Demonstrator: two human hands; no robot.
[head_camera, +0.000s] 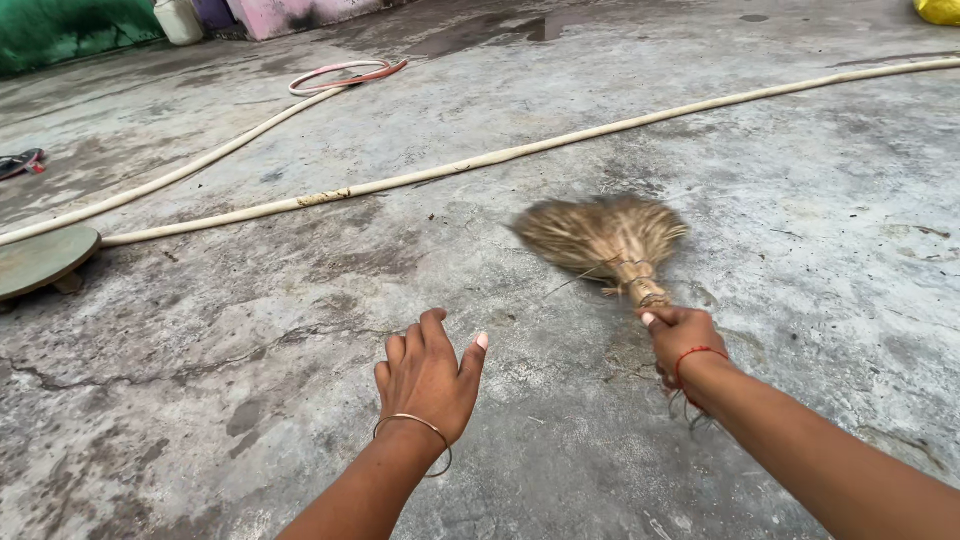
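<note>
Your right hand (682, 340) is clenching the bound neck of a short straw broom (605, 240), fingers wrapped tight around it, a red thread sitting on that wrist. The broom head is fanning out ahead of your hand, blurred, low over the concrete floor (250, 330) a little right of the floor's middle. Whether the bristles are touching the floor, you cannot tell from the blur.

Your left hand (428, 378) is hanging released, palm down, fingers loosely spread, gripping nothing and hovering over the floor near the lower edge. A thin gold bangle (415, 430) is riding on that wrist. The two hands are sitting well apart, the left one lower and closer to you.

Beyond the broom, a long pale hose (520, 152) is lying across the floor, running from the left edge up to the right edge. A second pale hose (200, 160) is curving toward the far-left corner, ending by a pink coil (345, 72). A round greenish lid (40, 258) is resting at the left edge, touching the near end of the long hose. A sandal (20, 162) is lying farther back on the left edge. A white container (178, 20) is standing at the far edge, and a yellow bag (938, 10) is sitting in the far-right corner. The floor is looking damp and cracked.
</note>
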